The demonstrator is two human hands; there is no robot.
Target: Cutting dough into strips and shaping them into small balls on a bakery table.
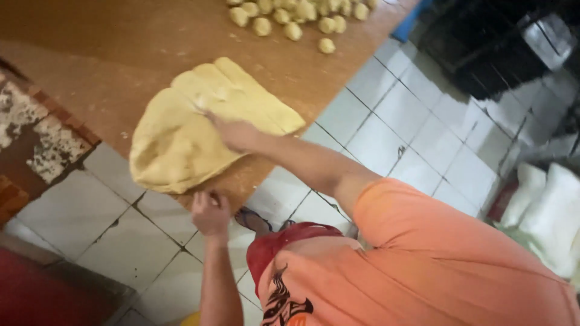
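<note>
A large, flattened slab of pale yellow dough (181, 139) lies on a brown wooden table (109, 54), with its far part folded over. My right hand (237, 134) reaches across and presses down on the dough near the fold, palm down, holding nothing. My left hand (210, 211) rests at the table's near edge beside the dough's lower rim, its fingers curled over that edge.
Several small dough balls (290, 15) sit at the far end of the table. Below is a white tiled floor (411, 139), with my sandalled foot (252, 220) on it. White sacks (550, 211) lie at the right, dark crates (483, 48) at the upper right, and a worn brick surface (36, 133) at the left.
</note>
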